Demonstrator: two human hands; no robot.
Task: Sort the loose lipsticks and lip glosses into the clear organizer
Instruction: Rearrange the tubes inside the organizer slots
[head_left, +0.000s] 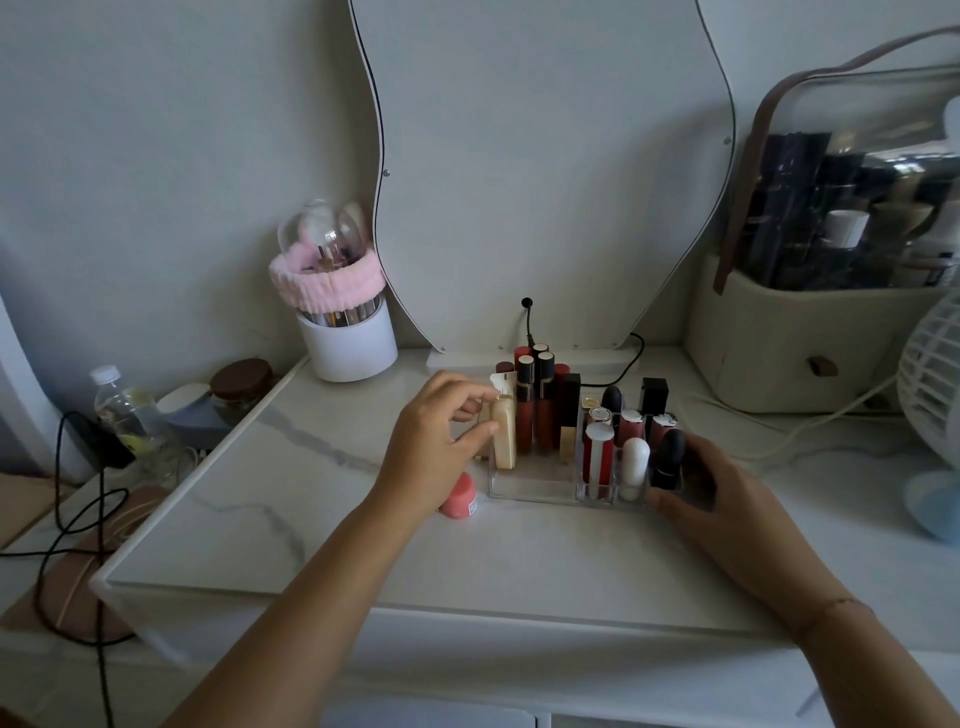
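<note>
The clear organizer stands mid-table on the marble top, holding several upright lip glosses at the back left and lipsticks in the right cells. My left hand pinches a cream-coloured tube standing in the organizer's left compartment. Cupped around the organizer's right end is my right hand, its fingers behind a black lipstick. A small pink jar lies on the table just under my left hand.
A white brush holder with a pink headband stands back left beside the mirror. At the back right sits a beige cosmetic case, with a white fan at the right edge. A bottle and cables lie left of the table.
</note>
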